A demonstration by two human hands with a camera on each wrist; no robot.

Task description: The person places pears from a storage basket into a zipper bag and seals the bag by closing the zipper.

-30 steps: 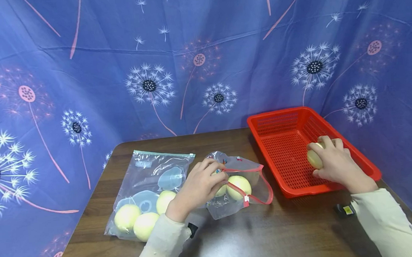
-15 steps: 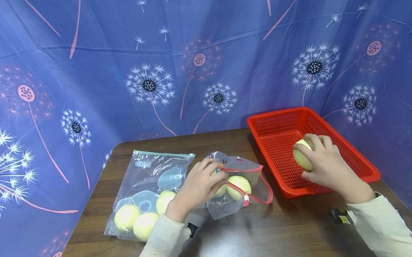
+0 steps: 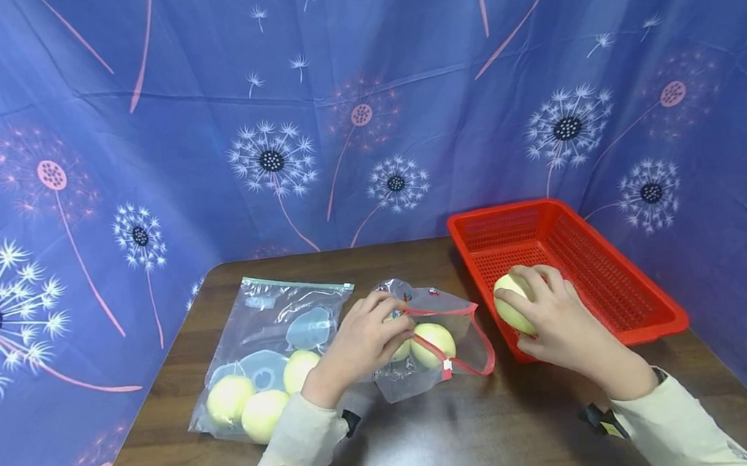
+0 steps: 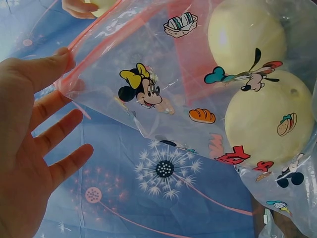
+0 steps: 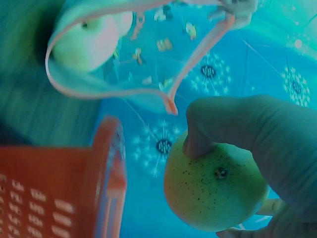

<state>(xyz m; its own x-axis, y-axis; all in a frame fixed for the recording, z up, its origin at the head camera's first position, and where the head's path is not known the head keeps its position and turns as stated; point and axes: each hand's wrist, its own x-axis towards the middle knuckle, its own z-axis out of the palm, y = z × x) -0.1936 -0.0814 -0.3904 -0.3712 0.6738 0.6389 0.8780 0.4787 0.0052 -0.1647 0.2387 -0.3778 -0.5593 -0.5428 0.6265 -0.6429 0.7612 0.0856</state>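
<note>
My right hand [image 3: 568, 331] grips a round yellow-green fruit [image 3: 510, 308], apple-like, over the left rim of the red basket [image 3: 587, 264]. Dark speckles and the fruit's small end scar show in the right wrist view. In the middle of the table lies a clear zip bag [image 3: 404, 388] with a red-edged mouth and cartoon prints. My left hand [image 3: 361, 342] pinches that edge between thumb and forefinger, the other fingers spread, as the left wrist view shows. The bag's mouth gapes to the right. Two similar fruits [image 4: 270, 119] are inside it, one partly hidden by my left hand in the head view.
Left of my left forearm lies a second clear zip bag [image 3: 268, 322] with a green zip strip and blue prints, holding three yellow-green fruits [image 3: 231, 399]. A blue dandelion-print cloth [image 3: 332, 46] hangs behind the brown wooden table [image 3: 469, 437].
My right hand has lifted the fruit from inside the red basket and carried it left to the basket's near left rim. My left hand has stayed at the bag's edge.
</note>
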